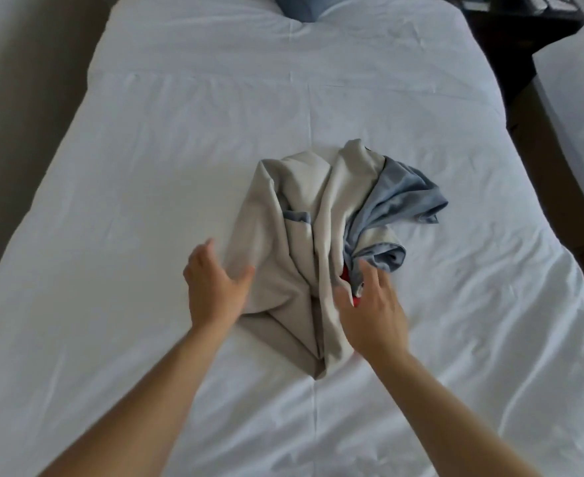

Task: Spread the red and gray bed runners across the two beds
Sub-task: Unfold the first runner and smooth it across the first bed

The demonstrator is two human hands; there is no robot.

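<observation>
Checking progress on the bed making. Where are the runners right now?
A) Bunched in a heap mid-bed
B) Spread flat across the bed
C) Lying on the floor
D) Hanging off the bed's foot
A: the runners lie crumpled in a heap in the middle of the bed, with both open hands, left hand and right hand, at the near edge.

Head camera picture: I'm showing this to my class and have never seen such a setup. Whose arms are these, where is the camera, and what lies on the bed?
There is one picture, from a camera worn on a person's head, looking forward and down. The bare arms are that person's own. The left hand and right hand are open, reaching to a crumpled bundle on the white bed; neither grips it yet. The bundle is mostly gray cloth, with a blue-gray part and a bit of red showing. A second bed shows at the right edge.
</observation>
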